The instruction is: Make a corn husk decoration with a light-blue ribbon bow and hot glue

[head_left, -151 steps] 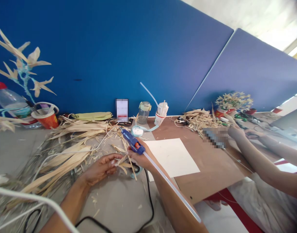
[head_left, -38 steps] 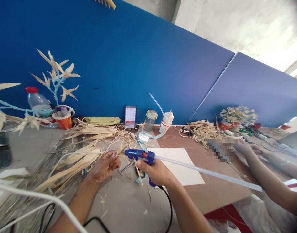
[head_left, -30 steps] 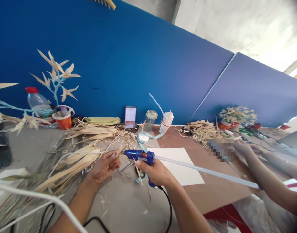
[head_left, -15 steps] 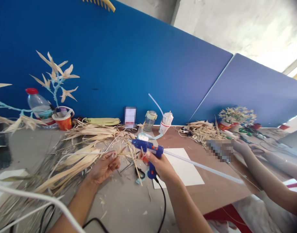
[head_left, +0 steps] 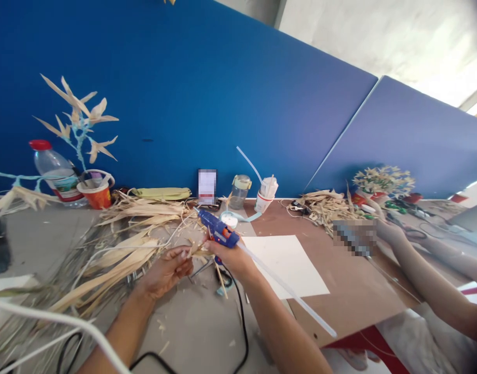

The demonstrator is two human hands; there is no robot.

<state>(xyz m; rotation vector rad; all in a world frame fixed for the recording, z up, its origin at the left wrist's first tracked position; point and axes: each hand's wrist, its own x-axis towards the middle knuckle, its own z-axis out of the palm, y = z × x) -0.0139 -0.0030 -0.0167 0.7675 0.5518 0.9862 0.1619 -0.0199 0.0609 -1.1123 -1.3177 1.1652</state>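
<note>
My right hand [head_left: 229,258] is closed round a blue hot glue gun [head_left: 218,230], nozzle aimed up and to the left. A long clear glue stick [head_left: 288,292] runs out of its back toward the lower right. My left hand [head_left: 168,269] pinches a small piece of dried straw leaf [head_left: 196,251] right beside the right hand's fingers. The gun's black cord [head_left: 242,324] trails down across the grey table [head_left: 199,332].
Dried husk strips [head_left: 121,244] are heaped on the left, with a bottle [head_left: 53,170], a red cup [head_left: 96,191] and a straw-leaf branch [head_left: 77,122]. White paper [head_left: 288,265] lies on a brown board [head_left: 351,291]. Another person's arms [head_left: 425,272] work at right. Jars [head_left: 240,191] stand by the blue partition.
My right hand has swung the glue gun: the nozzle turned from pointing left to up-left and the glue stick dropped toward the lower right. The hand moved close to my left hand's straw.
</note>
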